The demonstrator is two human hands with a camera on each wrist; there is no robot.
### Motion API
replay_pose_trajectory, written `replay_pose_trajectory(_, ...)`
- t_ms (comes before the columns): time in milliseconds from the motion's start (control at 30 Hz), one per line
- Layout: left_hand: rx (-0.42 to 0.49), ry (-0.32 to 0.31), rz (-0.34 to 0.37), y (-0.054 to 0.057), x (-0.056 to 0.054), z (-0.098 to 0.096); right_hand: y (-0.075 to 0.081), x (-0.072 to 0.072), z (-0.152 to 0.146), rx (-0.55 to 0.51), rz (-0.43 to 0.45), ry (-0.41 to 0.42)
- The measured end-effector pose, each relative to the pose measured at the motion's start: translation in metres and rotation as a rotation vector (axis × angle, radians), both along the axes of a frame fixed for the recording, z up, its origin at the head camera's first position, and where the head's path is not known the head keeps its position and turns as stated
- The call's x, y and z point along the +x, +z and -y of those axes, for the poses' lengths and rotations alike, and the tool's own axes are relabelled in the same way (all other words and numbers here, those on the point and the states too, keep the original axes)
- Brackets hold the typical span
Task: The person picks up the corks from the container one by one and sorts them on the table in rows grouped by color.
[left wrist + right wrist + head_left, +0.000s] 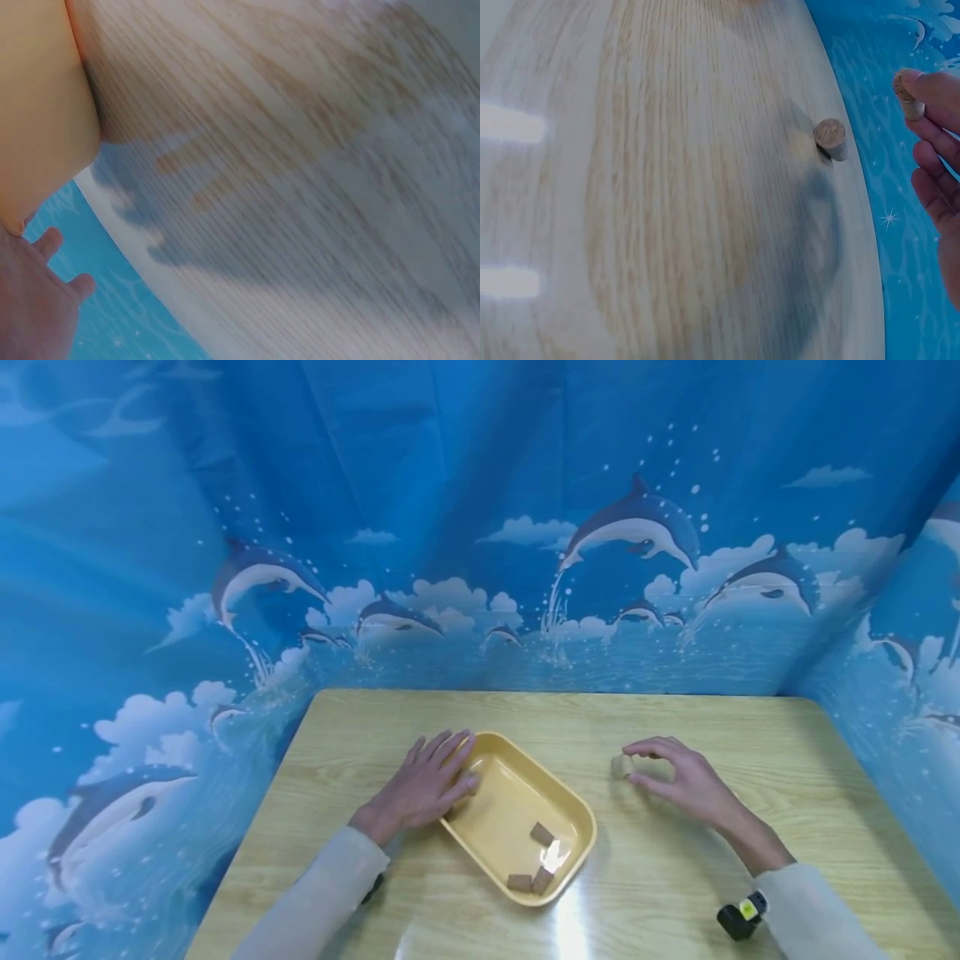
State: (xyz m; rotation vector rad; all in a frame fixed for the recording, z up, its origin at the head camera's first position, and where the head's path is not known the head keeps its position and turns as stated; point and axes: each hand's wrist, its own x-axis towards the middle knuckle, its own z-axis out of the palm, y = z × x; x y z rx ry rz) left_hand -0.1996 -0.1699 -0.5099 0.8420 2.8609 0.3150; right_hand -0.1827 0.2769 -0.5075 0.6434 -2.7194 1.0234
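Note:
My left hand lies over the left end of a yellow plastic tray, its fingers extended across the rim. In the left wrist view, the same hand shows beside the tray's outer wall. Three brown corks lie in the tray's near end. Right of the tray, my right hand pinches a small cork between thumb and fingertip. Another cork stands on the table just under that hand in the right wrist view.
The light wood-grain table reaches back to a blue dolphin-print curtain, which also hangs along both sides. A black device with a yellow patch sits at the right wrist. Bright glare falls on the table's near part.

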Motion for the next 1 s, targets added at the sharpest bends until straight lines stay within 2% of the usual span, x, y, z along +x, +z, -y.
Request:
replay_pose_trajectory(300,-0.012,-0.006,0.001,-0.001,-0.001,0.0,-0.01,-0.004,-0.014,-0.03,0.086,-0.044)
replay_pose_trajectory(700,-0.009,-0.003,-0.007,0.0,-0.001,0.0,-0.029,-0.009,-0.028,-0.024,0.156,-0.102)
replay_pose_trajectory(1000,-0.004,-0.003,-0.014,-0.001,-0.001,-0.001,-0.041,-0.011,-0.032,-0.005,0.17,-0.11)
